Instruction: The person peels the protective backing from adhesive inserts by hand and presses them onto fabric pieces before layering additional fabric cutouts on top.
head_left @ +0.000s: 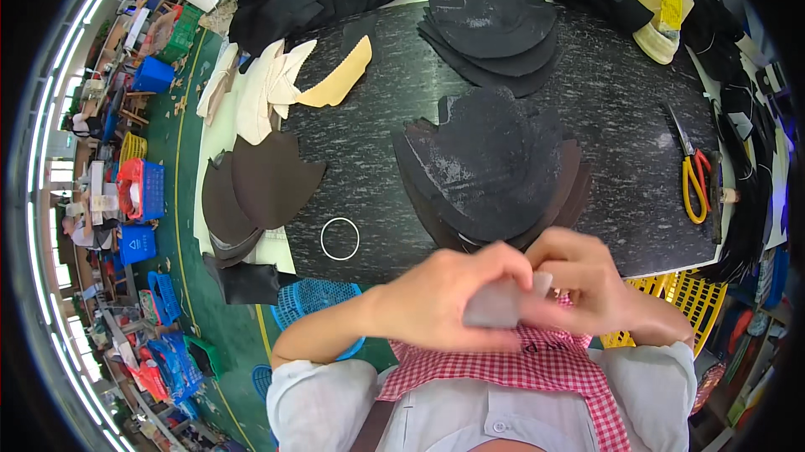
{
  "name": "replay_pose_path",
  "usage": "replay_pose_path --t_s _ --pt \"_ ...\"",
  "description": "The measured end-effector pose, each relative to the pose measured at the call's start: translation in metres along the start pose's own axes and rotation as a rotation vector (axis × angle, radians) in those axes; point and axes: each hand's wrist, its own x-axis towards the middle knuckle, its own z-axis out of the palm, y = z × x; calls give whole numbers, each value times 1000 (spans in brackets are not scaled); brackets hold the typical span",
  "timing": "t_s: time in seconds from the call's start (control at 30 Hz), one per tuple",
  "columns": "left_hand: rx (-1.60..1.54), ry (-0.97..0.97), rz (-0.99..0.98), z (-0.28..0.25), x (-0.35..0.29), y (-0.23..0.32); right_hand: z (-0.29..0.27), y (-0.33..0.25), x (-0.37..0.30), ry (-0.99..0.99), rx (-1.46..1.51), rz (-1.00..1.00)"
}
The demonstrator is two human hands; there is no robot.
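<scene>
just off the table's (637, 133) near edge, the left grip (457, 293) and right grip (583, 284) pinch a blurred grey piece (493, 305); left of the table, a blue crate (153, 190) holds red-and-white stuff; below its near edge sit blue (314, 301) and yellow mesh baskets (700, 305), contents unclear.

I'm in a workshop, on what looks like a shared production floor for cut sheet goods. My dark speckled worktop (377, 175) carries stacks of dark cut pieces (503, 150), pale pieces with zigzag edges (272, 87) at upper left, and yellow-handled scissors (692, 171) at right. Down the frame's left side run a green floor (235, 326) with a painted yellow line, plastic bins (138, 244), people seated (84, 234) and long strip lights (38, 158).
</scene>
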Motion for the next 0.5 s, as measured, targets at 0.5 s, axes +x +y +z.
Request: replay_pose_path --t_s 0.5 --pt "118 540 -56 -31 -2 -39 -8 40 20 363 -84 220"
